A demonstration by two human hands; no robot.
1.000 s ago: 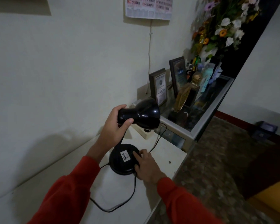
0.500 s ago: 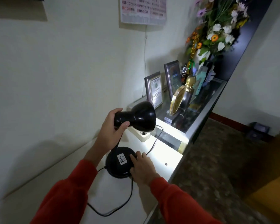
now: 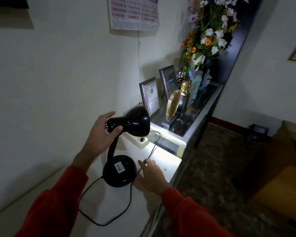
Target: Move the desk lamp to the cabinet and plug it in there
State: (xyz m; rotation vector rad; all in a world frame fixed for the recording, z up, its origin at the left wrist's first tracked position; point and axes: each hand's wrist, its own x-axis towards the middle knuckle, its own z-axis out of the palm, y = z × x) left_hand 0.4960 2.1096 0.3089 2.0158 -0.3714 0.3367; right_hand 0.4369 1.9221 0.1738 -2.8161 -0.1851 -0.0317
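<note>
A black desk lamp stands on the white cabinet top (image 3: 61, 199), its round base (image 3: 120, 171) flat on the surface. The lamp is lit and throws light toward the cabinet's far edge. My left hand (image 3: 99, 135) grips the narrow rear of the lamp head (image 3: 133, 121). My right hand (image 3: 150, 175) rests just right of the base, fingers spread, apart from the base and touching the black cord (image 3: 113, 218). The cord loops in front of the base and runs up to a white power strip (image 3: 138, 141) against the wall.
Past the strip is a glass-topped display case (image 3: 198, 117) with framed certificates (image 3: 150, 96), a golden trophy (image 3: 173, 106), bottles and a vase of flowers (image 3: 212, 36). A calendar (image 3: 133, 12) hangs on the wall. The patterned floor lies to the right.
The lamp came on between the earliest frame and half a second ago. My right hand has come off the base and slid to its right. The lamp head sits a little higher.
</note>
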